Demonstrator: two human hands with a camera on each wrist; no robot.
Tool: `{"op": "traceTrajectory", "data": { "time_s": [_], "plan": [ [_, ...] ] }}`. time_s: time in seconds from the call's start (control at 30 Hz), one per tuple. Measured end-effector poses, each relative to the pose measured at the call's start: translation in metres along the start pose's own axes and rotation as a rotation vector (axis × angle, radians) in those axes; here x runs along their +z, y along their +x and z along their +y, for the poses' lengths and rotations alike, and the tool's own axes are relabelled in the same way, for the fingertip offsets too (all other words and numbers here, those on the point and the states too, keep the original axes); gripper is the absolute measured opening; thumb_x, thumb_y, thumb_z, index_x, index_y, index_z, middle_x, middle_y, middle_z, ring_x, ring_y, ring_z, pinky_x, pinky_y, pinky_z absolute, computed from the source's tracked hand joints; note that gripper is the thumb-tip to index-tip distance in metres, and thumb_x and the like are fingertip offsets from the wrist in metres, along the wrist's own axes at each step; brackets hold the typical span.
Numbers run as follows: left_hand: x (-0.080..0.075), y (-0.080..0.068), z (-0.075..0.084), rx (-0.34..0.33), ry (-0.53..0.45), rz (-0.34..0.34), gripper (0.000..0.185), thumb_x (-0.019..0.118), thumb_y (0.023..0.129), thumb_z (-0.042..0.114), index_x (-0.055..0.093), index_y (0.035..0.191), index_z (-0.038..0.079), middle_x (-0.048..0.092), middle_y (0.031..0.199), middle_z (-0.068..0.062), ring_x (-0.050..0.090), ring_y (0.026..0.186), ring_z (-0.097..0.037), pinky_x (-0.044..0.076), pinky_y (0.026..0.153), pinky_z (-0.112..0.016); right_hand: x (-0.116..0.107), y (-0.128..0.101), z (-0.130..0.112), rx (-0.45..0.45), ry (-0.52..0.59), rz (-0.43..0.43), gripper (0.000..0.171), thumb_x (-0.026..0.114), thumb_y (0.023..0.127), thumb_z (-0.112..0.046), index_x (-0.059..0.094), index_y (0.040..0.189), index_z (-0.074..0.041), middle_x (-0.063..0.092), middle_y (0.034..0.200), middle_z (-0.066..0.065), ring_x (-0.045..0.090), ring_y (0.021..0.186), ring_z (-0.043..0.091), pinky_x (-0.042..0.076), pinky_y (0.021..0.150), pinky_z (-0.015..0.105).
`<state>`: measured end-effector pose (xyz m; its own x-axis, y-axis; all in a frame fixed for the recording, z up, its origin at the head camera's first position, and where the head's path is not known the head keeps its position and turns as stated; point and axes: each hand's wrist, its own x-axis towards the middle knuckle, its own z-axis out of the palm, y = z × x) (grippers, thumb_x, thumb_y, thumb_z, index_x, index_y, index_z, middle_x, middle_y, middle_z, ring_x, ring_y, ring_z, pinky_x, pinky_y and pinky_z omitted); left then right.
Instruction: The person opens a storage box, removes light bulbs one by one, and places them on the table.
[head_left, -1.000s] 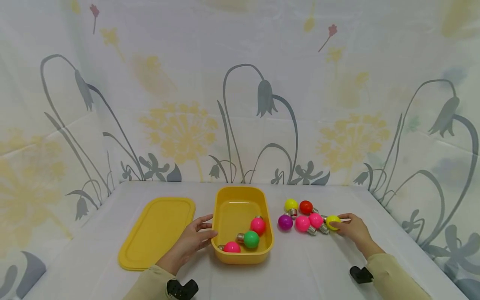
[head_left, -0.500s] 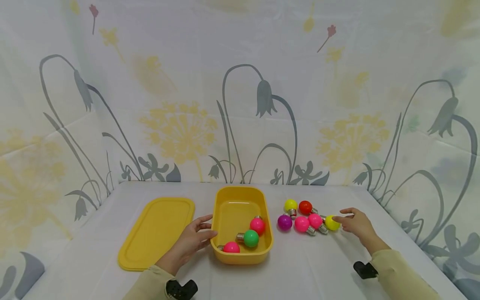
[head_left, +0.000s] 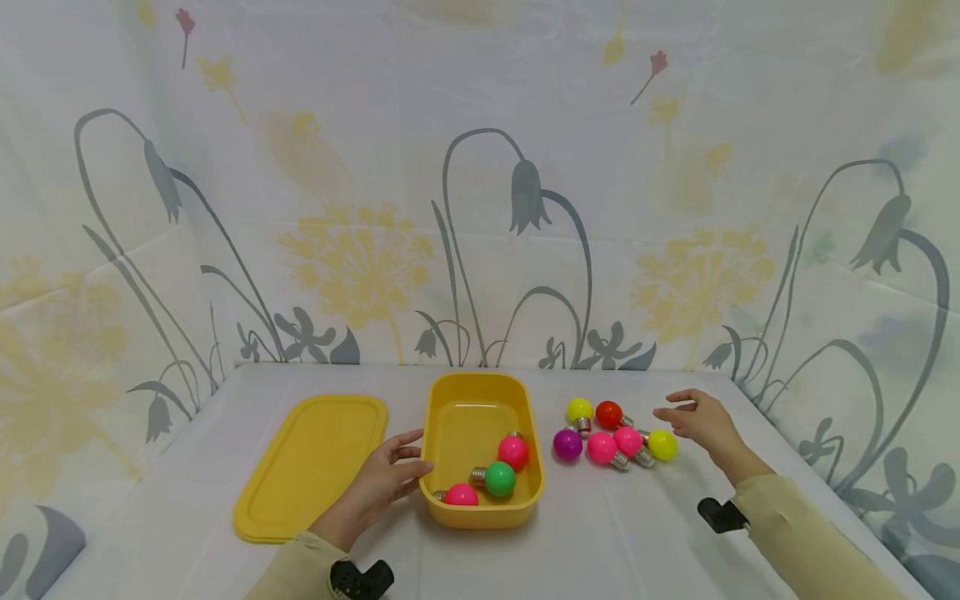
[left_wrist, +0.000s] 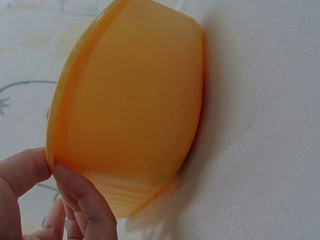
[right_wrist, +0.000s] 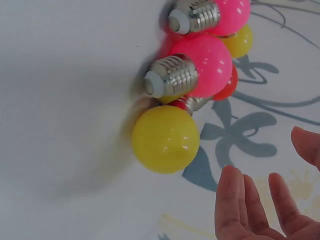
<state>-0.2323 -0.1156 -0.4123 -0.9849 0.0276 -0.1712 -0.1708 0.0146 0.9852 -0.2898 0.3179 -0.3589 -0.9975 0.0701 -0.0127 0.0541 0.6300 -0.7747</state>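
Note:
A yellow box (head_left: pixel 482 393) stands mid-table and holds two pink bulbs (head_left: pixel 513 452) and a green bulb (head_left: pixel 499 479). My left hand (head_left: pixel 386 477) rests against the box's left wall (left_wrist: pixel 135 110) with relaxed fingers (left_wrist: pixel 82 200). To the right lie loose bulbs: yellow (head_left: pixel 579 409), red (head_left: pixel 608 413), purple (head_left: pixel 567 445), two pink (head_left: pixel 602 447) and another yellow bulb (head_left: pixel 663 444). My right hand (head_left: pixel 693 418) hovers open just above and right of that yellow bulb (right_wrist: pixel 165 139), holding nothing; its fingers (right_wrist: pixel 235 200) are straight.
The box's yellow lid (head_left: pixel 311 462) lies flat to the left of the box. A flower-printed cloth covers the table (head_left: pixel 615 533) and rises as a backdrop behind and at both sides.
My right hand has let go of the far-right yellow bulb and lifted up and back from it, fingers opening. The bulb stays on the table. My left hand has not moved.

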Motion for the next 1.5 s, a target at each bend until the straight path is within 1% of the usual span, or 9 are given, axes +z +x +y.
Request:
{"op": "traceTrajectory", "data": {
  "time_s": [0.2,0.33,0.57,0.87,0.97,1.07,1.2,1.3,1.5],
  "plan": [
    [0.001,0.000,-0.001,-0.010,-0.009,0.002,0.056,0.066,0.084,0.003,0.044,0.135,0.001,0.048,0.114,-0.020,0.054,0.086,-0.022,0.052,0.078,-0.032,0.007,0.002,-0.018,-0.031,0.019,-0.002,0.058,0.065,0.087,-0.027,0.042,0.123,0.012,0.056,0.106,0.029,0.064,0.081,0.025,0.053,0.078,0.036],
    [0.001,0.000,-0.001,-0.015,-0.013,-0.001,0.055,0.065,0.085,0.002,0.044,0.135,0.002,0.047,0.114,-0.020,0.055,0.085,-0.022,0.052,0.077,-0.031,0.013,0.003,-0.029,-0.035,0.023,-0.006,0.055,0.064,0.088,-0.026,0.043,0.124,0.011,0.056,0.108,0.028,0.064,0.083,0.027,0.053,0.079,0.036],
    [0.001,0.002,-0.001,-0.011,-0.001,-0.016,0.055,0.064,0.086,0.004,0.043,0.136,0.003,0.047,0.115,-0.019,0.055,0.088,-0.022,0.052,0.082,-0.034,0.023,0.007,-0.048,-0.048,0.041,-0.024,0.055,0.063,0.088,-0.025,0.042,0.125,0.010,0.053,0.111,0.029,0.061,0.091,0.033,0.051,0.082,0.038],
    [0.000,0.003,-0.001,-0.022,-0.011,-0.018,0.055,0.064,0.085,0.003,0.043,0.136,0.003,0.047,0.116,-0.020,0.054,0.087,-0.022,0.052,0.079,-0.032,0.038,0.009,-0.073,-0.075,0.091,-0.079,0.052,0.062,0.090,-0.023,0.042,0.126,0.008,0.053,0.115,0.028,0.056,0.100,0.039,0.048,0.087,0.042],
    [-0.001,0.003,-0.001,-0.020,-0.012,-0.018,0.055,0.064,0.086,0.003,0.043,0.136,0.003,0.047,0.115,-0.019,0.055,0.087,-0.022,0.052,0.079,-0.033,0.044,0.011,-0.081,-0.083,0.101,-0.090,0.050,0.062,0.089,-0.022,0.044,0.125,0.007,0.053,0.114,0.027,0.055,0.099,0.038,0.048,0.087,0.043],
    [-0.001,0.003,-0.001,-0.019,-0.012,-0.018,0.054,0.064,0.086,0.003,0.043,0.136,0.003,0.048,0.114,-0.018,0.055,0.087,-0.022,0.052,0.079,-0.033,0.051,0.014,-0.089,-0.077,0.095,-0.095,0.048,0.063,0.089,-0.022,0.045,0.124,0.005,0.054,0.114,0.026,0.056,0.099,0.036,0.051,0.084,0.040],
    [-0.001,0.003,0.000,-0.020,-0.012,-0.020,0.054,0.064,0.086,0.003,0.043,0.136,0.003,0.049,0.114,-0.018,0.055,0.086,-0.022,0.052,0.079,-0.032,0.061,0.016,-0.099,-0.076,0.123,-0.115,0.046,0.063,0.088,-0.021,0.046,0.122,0.005,0.054,0.115,0.025,0.057,0.099,0.036,0.052,0.081,0.036],
    [-0.001,0.003,0.000,-0.022,-0.009,-0.018,0.054,0.064,0.086,0.003,0.044,0.136,0.003,0.049,0.114,-0.018,0.055,0.086,-0.022,0.052,0.078,-0.032,0.068,0.016,-0.107,-0.078,0.151,-0.135,0.045,0.063,0.088,-0.019,0.047,0.122,0.005,0.054,0.115,0.025,0.057,0.099,0.035,0.052,0.081,0.036],
    [-0.001,0.003,0.000,-0.022,-0.002,-0.012,0.054,0.064,0.086,0.003,0.044,0.135,0.003,0.049,0.114,-0.018,0.055,0.086,-0.022,0.053,0.079,-0.033,0.081,0.013,-0.124,-0.067,0.140,-0.167,0.044,0.064,0.088,-0.020,0.049,0.122,0.003,0.056,0.114,0.022,0.059,0.097,0.032,0.052,0.080,0.037]
  ]
}}
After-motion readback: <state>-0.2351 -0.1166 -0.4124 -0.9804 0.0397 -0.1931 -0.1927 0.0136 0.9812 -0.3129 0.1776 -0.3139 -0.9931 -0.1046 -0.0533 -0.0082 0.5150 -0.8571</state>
